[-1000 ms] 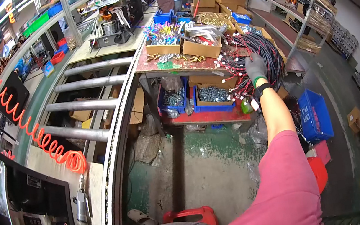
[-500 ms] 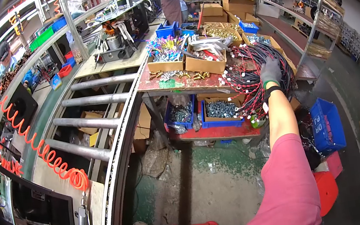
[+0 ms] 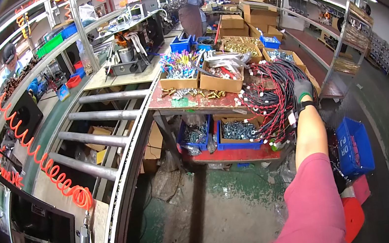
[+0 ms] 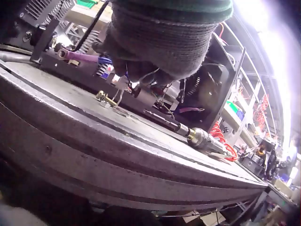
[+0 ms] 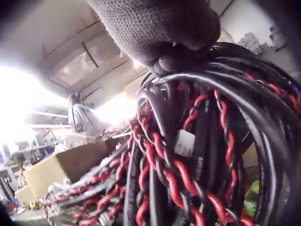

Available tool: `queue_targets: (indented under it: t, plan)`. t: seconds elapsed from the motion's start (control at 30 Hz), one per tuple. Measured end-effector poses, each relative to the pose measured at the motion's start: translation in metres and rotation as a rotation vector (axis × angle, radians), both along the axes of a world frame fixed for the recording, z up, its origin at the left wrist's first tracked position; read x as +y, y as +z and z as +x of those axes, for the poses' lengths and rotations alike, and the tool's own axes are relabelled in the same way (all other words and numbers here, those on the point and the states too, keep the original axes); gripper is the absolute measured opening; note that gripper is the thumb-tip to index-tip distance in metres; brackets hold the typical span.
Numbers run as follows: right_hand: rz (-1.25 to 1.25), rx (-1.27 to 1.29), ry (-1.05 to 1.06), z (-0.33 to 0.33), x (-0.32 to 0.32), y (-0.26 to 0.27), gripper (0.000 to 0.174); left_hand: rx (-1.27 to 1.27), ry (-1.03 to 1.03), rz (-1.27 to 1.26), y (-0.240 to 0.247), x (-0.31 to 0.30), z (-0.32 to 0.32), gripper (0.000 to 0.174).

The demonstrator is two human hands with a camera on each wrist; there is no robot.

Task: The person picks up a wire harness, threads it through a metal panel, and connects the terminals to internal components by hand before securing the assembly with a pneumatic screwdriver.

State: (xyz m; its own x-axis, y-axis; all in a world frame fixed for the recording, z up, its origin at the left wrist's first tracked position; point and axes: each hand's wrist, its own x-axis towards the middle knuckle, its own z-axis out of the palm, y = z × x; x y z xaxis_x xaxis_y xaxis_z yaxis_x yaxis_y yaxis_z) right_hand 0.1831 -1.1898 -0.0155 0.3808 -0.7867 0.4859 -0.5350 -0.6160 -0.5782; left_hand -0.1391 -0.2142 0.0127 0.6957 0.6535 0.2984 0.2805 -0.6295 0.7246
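Note:
In the head view my gloved right hand is at the near right side of a big bundle of black cables with twisted red-and-black wires, which hangs over the table's edge. The right wrist view shows its fingers curled on the black cables at the top of the bundle; white tags or connectors show among the wires. My gloved left hand appears only in its wrist view, fingers bent down over an open electrical unit. Close below it are a white connector and thin wires; I cannot tell if it holds them.
A screwdriver-like air tool lies on the ledge by my left hand, its red coiled hose rising behind. Cardboard boxes of terminals and white parts stand on the table. Rollers run left; a blue crate stands right.
My right hand has moved right and nearer to me, from the top of the cable bundle to its near right side. The head view has tilted up slightly.

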Motion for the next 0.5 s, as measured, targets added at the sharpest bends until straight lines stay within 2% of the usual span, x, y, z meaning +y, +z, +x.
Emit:
queue_targets:
  t: [0.03,0.07,0.13,0.17,0.2,0.23,0.27,0.3,0.37,0.4,0.47,0.5]
  plan:
    - [-0.146,0.103,0.019,0.01,-0.033,-0.007,0.031,-0.035,0.001,0.003,0.003,0.0,0.003,0.021]
    - [0.047,-0.245,0.152,0.008,-0.023,0.009,0.038,-0.032,-0.004,0.006,0.011,-0.002,0.008,0.021]
    - [-0.001,-0.305,0.166,-0.011,0.039,0.084,0.02,0.044,0.009,0.251,0.024,-0.009,0.016,0.021]
    - [-0.163,-0.4,0.205,-0.015,0.057,0.112,0.022,0.048,0.003,0.248,0.021,-0.004,0.016,0.021]
    - [-0.327,-0.491,0.242,-0.021,0.074,0.137,0.024,-0.058,-0.03,0.12,0.014,0.008,0.016,0.022]
    - [-0.252,-0.544,0.328,-0.031,0.104,0.165,0.026,-0.163,-0.065,-0.01,0.008,0.019,0.017,0.023]
    - [-0.175,-0.595,0.412,-0.039,0.126,0.186,0.029,-0.077,-0.065,0.042,0.007,0.028,0.016,0.025]
    - [-0.181,-0.585,0.403,-0.046,0.132,0.196,0.029,-0.068,-0.076,0.036,0.009,0.022,0.019,0.025]
    - [0.147,-0.256,0.366,-0.048,0.138,0.213,0.03,-0.15,-0.014,0.046,0.017,0.007,0.024,0.031]
    - [-0.094,-0.342,0.334,-0.038,0.116,0.21,0.026,-0.147,-0.015,0.039,0.015,0.01,0.024,0.031]
    - [-0.126,-0.413,0.415,-0.046,0.152,0.231,0.026,-0.149,0.056,0.362,0.01,0.016,0.02,0.038]
    - [-0.149,-0.484,0.49,-0.053,0.179,0.244,0.025,-0.147,0.064,0.358,0.006,0.025,0.022,0.038]
